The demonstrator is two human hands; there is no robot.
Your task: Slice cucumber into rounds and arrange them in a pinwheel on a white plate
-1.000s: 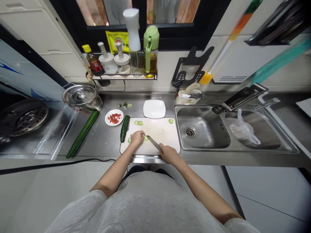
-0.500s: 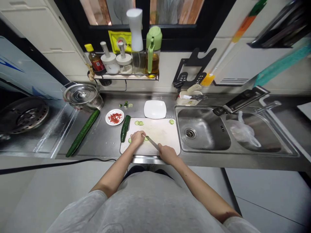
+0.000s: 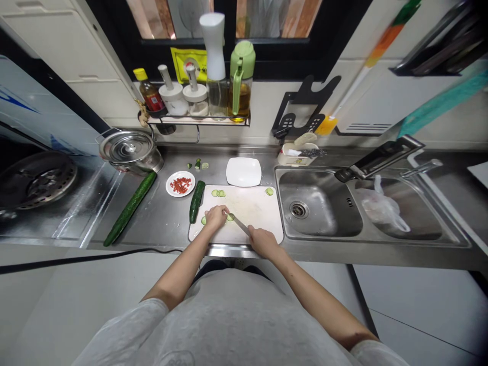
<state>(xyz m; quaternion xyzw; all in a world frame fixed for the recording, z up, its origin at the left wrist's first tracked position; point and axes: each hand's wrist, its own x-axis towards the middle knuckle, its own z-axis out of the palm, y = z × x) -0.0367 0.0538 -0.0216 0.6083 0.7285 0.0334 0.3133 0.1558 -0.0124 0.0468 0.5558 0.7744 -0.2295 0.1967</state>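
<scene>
A white cutting board (image 3: pixel 261 216) lies on the steel counter in front of me. My right hand (image 3: pixel 264 242) is wrapped round the handle of a knife (image 3: pixel 241 224), its blade pointing left and away from me. At the tip of that blade is a small cucumber slice (image 3: pixel 230 217). Curled fingers of my left hand (image 3: pixel 216 217) pinch at the slice's left side, partly hiding it. More cucumber slices (image 3: pixel 218 193) lie at the board's far left, and another slice (image 3: pixel 269 191) sits in its far right corner. A cut cucumber piece (image 3: pixel 196 202) rests along the left edge.
Left of the board stand a white plate of chopped red pepper (image 3: pixel 180 184) and a long whole cucumber (image 3: pixel 130 209). Behind it are a white square dish (image 3: pixel 243 172) and cucumber ends (image 3: pixel 197 163). A lidded steel pot (image 3: pixel 131 151) is back left; a double sink (image 3: pixel 320 203) lies right.
</scene>
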